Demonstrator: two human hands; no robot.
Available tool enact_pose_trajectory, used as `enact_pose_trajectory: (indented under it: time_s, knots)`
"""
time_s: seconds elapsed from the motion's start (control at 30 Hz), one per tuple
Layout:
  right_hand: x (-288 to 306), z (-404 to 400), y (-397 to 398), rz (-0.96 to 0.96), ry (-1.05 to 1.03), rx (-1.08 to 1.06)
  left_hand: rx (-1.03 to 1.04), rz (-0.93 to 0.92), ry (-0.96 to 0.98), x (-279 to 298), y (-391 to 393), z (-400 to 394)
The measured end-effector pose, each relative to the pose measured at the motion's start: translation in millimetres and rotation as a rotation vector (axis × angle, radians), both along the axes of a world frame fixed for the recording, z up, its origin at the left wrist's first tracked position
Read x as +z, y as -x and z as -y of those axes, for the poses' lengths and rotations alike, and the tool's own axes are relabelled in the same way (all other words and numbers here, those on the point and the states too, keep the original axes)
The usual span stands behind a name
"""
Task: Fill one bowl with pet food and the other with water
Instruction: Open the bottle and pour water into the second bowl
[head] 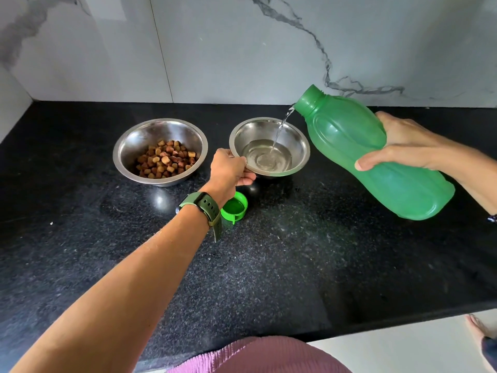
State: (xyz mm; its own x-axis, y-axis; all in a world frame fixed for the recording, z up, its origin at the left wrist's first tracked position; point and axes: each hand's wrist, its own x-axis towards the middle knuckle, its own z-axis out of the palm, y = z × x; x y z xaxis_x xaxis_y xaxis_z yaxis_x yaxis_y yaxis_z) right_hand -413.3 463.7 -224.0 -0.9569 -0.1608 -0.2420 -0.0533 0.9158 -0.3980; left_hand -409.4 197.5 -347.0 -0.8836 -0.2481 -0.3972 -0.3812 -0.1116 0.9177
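Observation:
Two steel bowls stand side by side on the black counter (295, 251). The left bowl (134, 141) holds brown pet food pieces (165, 158). The right bowl (295, 138) has a shallow pool of water (266, 157) in it. My left hand (228, 170) grips the right bowl's near-left rim. My right hand (406, 144) holds a green plastic bottle (371, 149) tilted with its mouth toward the left, and a thin stream of water (282, 125) runs from it into the right bowl.
The bottle's green cap (234, 207) lies upside down on the counter just in front of the right bowl, partly behind my left wrist. A marble wall stands behind the bowls. The counter's front edge runs near my body, with floor at lower right.

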Motion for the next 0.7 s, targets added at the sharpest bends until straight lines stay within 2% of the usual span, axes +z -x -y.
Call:
enact_pose_trajectory:
  time_s: [0.7]
  knots:
    - [7.5, 10.7, 6.2, -0.002, -0.017, 0.036, -0.011, -0.004, -0.014, -1.4, 1.2, 1.3]
